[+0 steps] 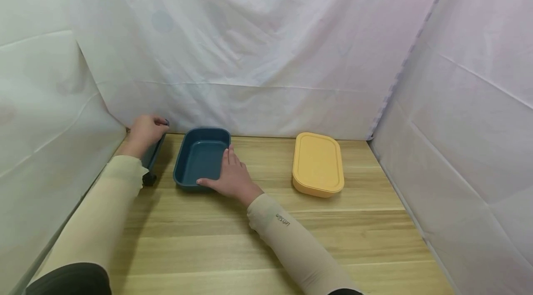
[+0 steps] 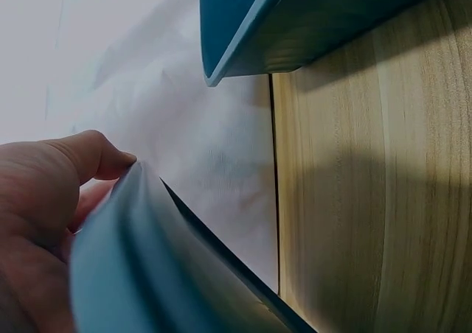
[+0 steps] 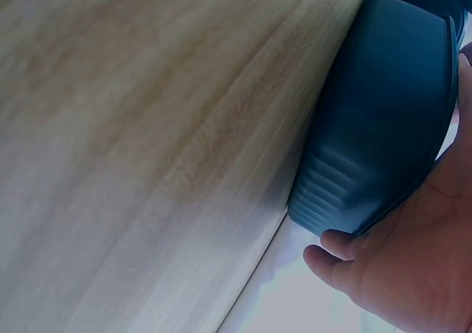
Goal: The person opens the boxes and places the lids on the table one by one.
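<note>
Hanging behind everything, white cloth [image 1: 258, 45] closes in the worktop [image 1: 208, 253], whose wood grain runs left to right. Left of the middle I have an open blue container [image 1: 204, 161], upright near the back edge; nothing lies on the part of its floor that I can see. Well apart to its right sits a yellow box [image 1: 318, 163], cover seated, so its contents are hidden from me. Next down in size is a blue panel [image 2: 147, 267] held on edge, left of the container and apart from it; I take it for that container's lid, though the wrist view blurs it. Then come the hands. The left hand [image 1: 145, 133] pinches the panel's upper edge between thumb and fingers. The right hand [image 1: 231, 179] rests on the container, fingers extended at the right rim and thumb across the near one, not clenched. I judge the step in hand to be handling the lid while the container is steadied. The next move, I think, calls for tilting the panel flat before bringing it over the rim, or a gentle release if it is being put aside.
</note>
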### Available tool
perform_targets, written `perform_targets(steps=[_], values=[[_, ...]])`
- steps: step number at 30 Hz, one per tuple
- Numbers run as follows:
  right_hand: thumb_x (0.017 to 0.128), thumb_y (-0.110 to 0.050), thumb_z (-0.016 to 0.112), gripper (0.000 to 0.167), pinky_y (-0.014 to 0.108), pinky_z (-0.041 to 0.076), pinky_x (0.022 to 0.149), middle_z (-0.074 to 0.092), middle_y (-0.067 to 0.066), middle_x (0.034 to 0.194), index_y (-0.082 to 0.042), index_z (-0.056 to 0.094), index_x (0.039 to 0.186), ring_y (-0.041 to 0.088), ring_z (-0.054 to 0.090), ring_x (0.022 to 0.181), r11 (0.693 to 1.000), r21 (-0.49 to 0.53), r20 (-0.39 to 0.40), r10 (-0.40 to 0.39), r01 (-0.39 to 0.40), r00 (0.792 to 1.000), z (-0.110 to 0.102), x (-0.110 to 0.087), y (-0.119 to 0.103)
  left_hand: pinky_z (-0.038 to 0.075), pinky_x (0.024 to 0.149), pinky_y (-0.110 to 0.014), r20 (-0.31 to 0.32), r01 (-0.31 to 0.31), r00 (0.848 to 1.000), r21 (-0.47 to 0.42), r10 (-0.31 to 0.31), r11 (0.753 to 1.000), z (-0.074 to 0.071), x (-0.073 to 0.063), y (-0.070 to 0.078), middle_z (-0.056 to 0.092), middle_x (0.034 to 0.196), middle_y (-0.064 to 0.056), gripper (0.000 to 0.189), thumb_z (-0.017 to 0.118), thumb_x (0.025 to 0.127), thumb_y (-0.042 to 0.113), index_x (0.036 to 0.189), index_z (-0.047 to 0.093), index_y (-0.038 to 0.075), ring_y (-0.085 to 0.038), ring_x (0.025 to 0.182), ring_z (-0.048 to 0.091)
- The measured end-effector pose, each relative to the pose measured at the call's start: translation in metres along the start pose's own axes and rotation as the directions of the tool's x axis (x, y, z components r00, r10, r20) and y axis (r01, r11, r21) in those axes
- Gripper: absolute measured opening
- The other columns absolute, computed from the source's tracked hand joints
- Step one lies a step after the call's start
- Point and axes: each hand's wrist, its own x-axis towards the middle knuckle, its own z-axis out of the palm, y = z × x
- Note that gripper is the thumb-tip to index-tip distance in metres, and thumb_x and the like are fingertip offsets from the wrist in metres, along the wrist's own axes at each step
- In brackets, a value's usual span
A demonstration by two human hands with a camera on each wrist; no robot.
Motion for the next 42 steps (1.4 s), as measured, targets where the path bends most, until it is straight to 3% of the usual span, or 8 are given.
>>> perform_targets(steps=[8, 22, 29, 42], values=[[0.091, -0.095, 0.054, 0.133, 0.051, 0.025, 0.133, -0.005, 0.015, 0.186, -0.004, 0.009, 0.177, 0.028, 0.011, 0.171, 1.0, 0.002, -0.001, 0.005, -0.005, 1.0, 0.002, 0.001, 0.001, 0.054, 0.099, -0.065, 0.008, -0.018, 1.0, -0.005, 0.018, 1.0, 0.005, 0.002, -0.002, 0.071, 0.13, -0.035, 0.035, 0.068, 0.108, 0.019, 0.129, 0.075, -0.008, -0.052, 0.118, 0.067], [0.092, -0.095, 0.053, 0.133, 0.051, 0.025, 0.133, -0.007, 0.015, 0.185, -0.004, 0.007, 0.177, 0.028, 0.01, 0.171, 1.0, 0.006, -0.001, -0.003, 0.003, 1.0, 0.0, 0.001, 0.001, 0.053, 0.102, -0.067, 0.067, 0.021, 0.998, -0.026, -0.019, 0.999, 0.012, 0.005, -0.005, 0.066, 0.139, -0.035, 0.038, 0.065, 0.111, 0.019, 0.136, 0.072, -0.008, -0.054, 0.126, 0.062], [0.092, -0.095, 0.053, 0.133, 0.051, 0.025, 0.133, -0.008, 0.014, 0.185, -0.004, 0.007, 0.177, 0.028, 0.009, 0.171, 1.0, 0.013, 0.003, 0.0, -0.001, 1.0, 0.0, 0.001, 0.002, 0.054, 0.099, -0.065, 0.064, 0.02, 0.998, -0.024, -0.019, 1.0, 0.013, 0.004, -0.001, 0.068, 0.135, -0.034, 0.034, 0.066, 0.11, 0.017, 0.132, 0.073, -0.009, -0.052, 0.12, 0.065], [0.092, -0.094, 0.054, 0.133, 0.052, 0.026, 0.133, -0.007, 0.015, 0.185, -0.004, 0.007, 0.177, 0.029, 0.011, 0.171, 1.0, 0.016, 0.006, -0.005, 0.005, 1.0, -0.001, 0.0, 0.001, 0.055, 0.093, -0.063, 0.058, 0.001, 0.998, 0.029, -0.002, 1.0, 0.026, 0.01, -0.007, 0.072, 0.124, -0.033, 0.028, 0.068, 0.107, 0.014, 0.122, 0.074, -0.009, -0.049, 0.109, 0.067]])
